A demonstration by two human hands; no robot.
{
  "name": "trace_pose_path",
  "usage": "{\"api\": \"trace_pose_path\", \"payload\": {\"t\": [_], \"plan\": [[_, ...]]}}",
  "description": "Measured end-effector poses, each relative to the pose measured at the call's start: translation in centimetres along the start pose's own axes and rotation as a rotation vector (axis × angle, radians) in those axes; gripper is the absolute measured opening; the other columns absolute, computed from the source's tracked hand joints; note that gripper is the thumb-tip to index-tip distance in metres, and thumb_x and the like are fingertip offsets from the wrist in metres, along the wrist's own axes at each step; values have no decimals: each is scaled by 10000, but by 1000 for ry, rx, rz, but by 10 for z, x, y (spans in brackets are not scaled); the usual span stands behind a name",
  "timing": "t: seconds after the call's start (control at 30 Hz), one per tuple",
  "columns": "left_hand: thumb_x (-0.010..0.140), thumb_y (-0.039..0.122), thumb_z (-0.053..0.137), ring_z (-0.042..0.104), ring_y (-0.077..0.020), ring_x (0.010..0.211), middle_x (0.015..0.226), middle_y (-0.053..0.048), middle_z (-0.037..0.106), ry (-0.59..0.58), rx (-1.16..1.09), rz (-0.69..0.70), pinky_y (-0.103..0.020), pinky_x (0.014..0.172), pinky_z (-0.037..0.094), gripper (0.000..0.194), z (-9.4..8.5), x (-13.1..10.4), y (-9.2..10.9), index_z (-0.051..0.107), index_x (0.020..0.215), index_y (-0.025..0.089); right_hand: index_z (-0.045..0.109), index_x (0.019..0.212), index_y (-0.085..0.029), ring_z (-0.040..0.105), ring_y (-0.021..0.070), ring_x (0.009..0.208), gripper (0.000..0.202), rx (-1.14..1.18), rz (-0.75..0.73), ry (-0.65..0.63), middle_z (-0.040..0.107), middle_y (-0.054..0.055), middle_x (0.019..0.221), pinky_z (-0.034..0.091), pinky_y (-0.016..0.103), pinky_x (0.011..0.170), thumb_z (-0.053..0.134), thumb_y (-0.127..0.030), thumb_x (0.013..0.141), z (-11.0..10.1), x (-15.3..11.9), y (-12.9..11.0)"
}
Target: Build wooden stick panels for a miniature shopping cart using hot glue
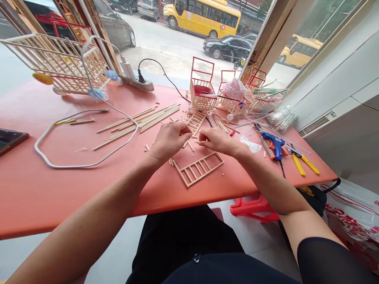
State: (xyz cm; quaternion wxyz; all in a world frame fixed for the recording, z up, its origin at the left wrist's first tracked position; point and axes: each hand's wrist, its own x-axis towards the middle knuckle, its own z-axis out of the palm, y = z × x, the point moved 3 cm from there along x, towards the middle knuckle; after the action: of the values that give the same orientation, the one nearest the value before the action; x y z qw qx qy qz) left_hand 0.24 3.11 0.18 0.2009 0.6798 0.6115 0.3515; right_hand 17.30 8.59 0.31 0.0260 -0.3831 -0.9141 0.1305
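Status: part-built, roughly midway by my read. Slatted frame (205,174) flat on bench (74,193), just nearer than both hands; long rails and crosspieces look joined, spacing uneven, wider gap toward its right end. Can't confirm the joints are solid

Second slatted frame (195,122) lies just beyond the hands, crosspieces in, far end close to small cart (203,96). Can't tell if it's complete

Left hand (171,139): fingers drawn together, thumb against index, over the scraps between the two frames. Can't see anything in the pinch

Right hand (218,141): thumb and index pinched, seemingly on small stick piece (197,142); tips partly blurred

Not joined up: long sticks (160,117) in a loose bundle far left of the hands, cut offcuts (191,146) around the frames. Neither frame is raised or joined to the other

Finished-looking: small cart at far side, large cart (71,65) far left. Glue gun (276,146) and yellow-handled cutters (298,165) lie at right, out of hand
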Motion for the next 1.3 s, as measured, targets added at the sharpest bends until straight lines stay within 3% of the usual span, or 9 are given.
{"api": "trace_pose_path", "payload": {"t": [0.1, 0.2, 0.37, 0.5, 0.73, 0.83, 1.07, 1.2, 1.3], "plan": [[815, 244, 665, 699, -207, 762, 833, -57, 788, -47, -111, 1, -295, 722, 493, 193, 4, 1, -2, 795, 925, 153, 714, 928, -123, 630, 132, 775, 20, 240, 7, 44, 733, 24, 849, 419, 248, 757, 712, -119, 908, 0, 3, 7], [808, 225, 674, 710, -217, 788, 835, -61, 792, -37, -55, 39, -311, 772, 509, 187, 7, 2, -4, 802, 929, 162, 721, 902, -122, 635, 123, 745, 29, 347, 57, 95, 734, 18, 819, 427, 240, 736, 701, -140, 914, -1, 4, 11], [836, 200, 647, 700, -224, 788, 840, -56, 800, -9, 79, 71, -332, 833, 515, 168, 8, 0, -4, 804, 896, 188, 760, 975, -149, 603, 132, 751, 140, 110, 172, 173, 734, 29, 851, 380, 250, 704, 735, -283, 943, -6, -2, 8], [864, 229, 635, 700, -232, 798, 859, -63, 809, 21, 113, 86, -337, 842, 513, 172, 7, 0, -4, 803, 868, 192, 755, 869, -184, 626, 197, 835, 322, -128, 269, 61, 749, 69, 897, 343, 292, 680, 725, -498, 938, -1, -6, -3], [859, 205, 642, 709, -234, 800, 876, -72, 819, 3, 123, 96, -341, 858, 526, 177, 10, 0, -4, 817, 873, 184, 755, 908, -173, 630, 225, 843, 182, -169, 213, -55, 759, 98, 947, 345, 319, 682, 591, -250, 932, 4, -3, -14], [840, 180, 636, 715, -227, 793, 895, -74, 825, 3, 89, 105, -342, 865, 534, 200, 11, 1, -3, 828, 896, 179, 737, 828, -150, 609, 190, 777, 170, -64, 175, -38, 740, 78, 845, 353, 303, 675, 581, -186, 886, 2, -3, -8], [815, 224, 668, 707, -189, 722, 812, -34, 819, -31, -118, 156, -285, 764, 524, 184, 14, 1, 1, 845, 858, 195, 684, 767, -144, 621, 136, 735, 125, 495, -9, -8, 698, 14, 749, 431, 243, 695, 593, -200, 831, -1, -9, -1], [825, 236, 656, 714, -193, 731, 786, -28, 815, 0, -119, 225, -284, 760, 510, 188, 13, 0, 6, 842, 809, 207, 649, 764, -157, 622, 132, 735, 79, 695, 49, 63, 694, 17, 761, 457, 237, 692, 618, -227, 786, 2, -17, -2], [826, 236, 658, 726, -212, 758, 799, -41, 820, -2, -38, 264, -295, 768, 511, 184, 16, -1, 8, 838, 797, 210, 654, 754, -154, 578, 123, 698, 90, 636, 101, 13, 656, -3, 724, 426, 239, 675, 613, -234, 762, 1, -30, 0]]}}
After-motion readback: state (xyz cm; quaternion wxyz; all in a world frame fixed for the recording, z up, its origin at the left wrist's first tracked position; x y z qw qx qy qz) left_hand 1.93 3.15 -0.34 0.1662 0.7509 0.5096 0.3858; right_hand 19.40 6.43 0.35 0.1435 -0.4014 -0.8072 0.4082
